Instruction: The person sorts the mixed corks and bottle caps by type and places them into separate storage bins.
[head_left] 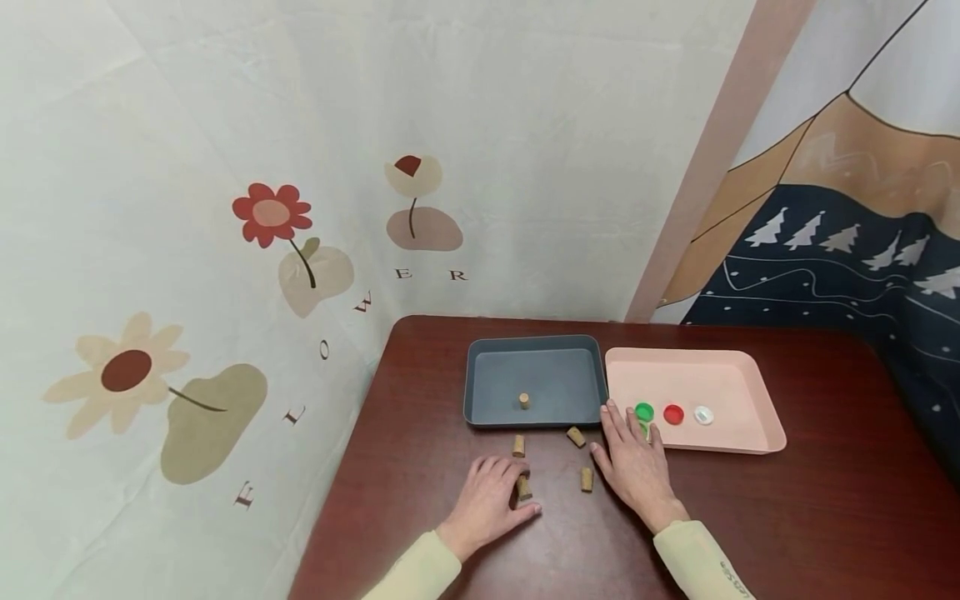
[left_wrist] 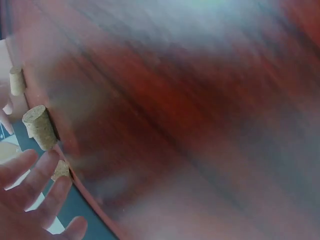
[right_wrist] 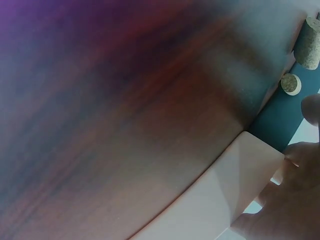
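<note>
My left hand [head_left: 491, 500] is over the table with its fingers spread around a cork [head_left: 524, 490]; the thumb is apart from it. In the left wrist view, corks [left_wrist: 40, 127] appear beyond the loosely extended fingers. My right hand [head_left: 636, 467] lies with straight fingers across the near left edge of the pink tray [head_left: 727, 362], partly hiding a green cap [head_left: 642, 431]. Nearest to its thumb are a tilted cork [head_left: 576, 437] and another cork [head_left: 587, 479] on the table. A further cork [head_left: 519, 446] stands beyond the left hand.
The dark blue-grey tray [head_left: 540, 340] holds one cork [head_left: 524, 401] and touches or nearly touches the pink tray. Inside the pink tray are a green cap [head_left: 644, 412], a red cap [head_left: 673, 414] and a white cap [head_left: 703, 415]. A printed curtain [head_left: 525, 208] borders the brown table [head_left: 832, 500].
</note>
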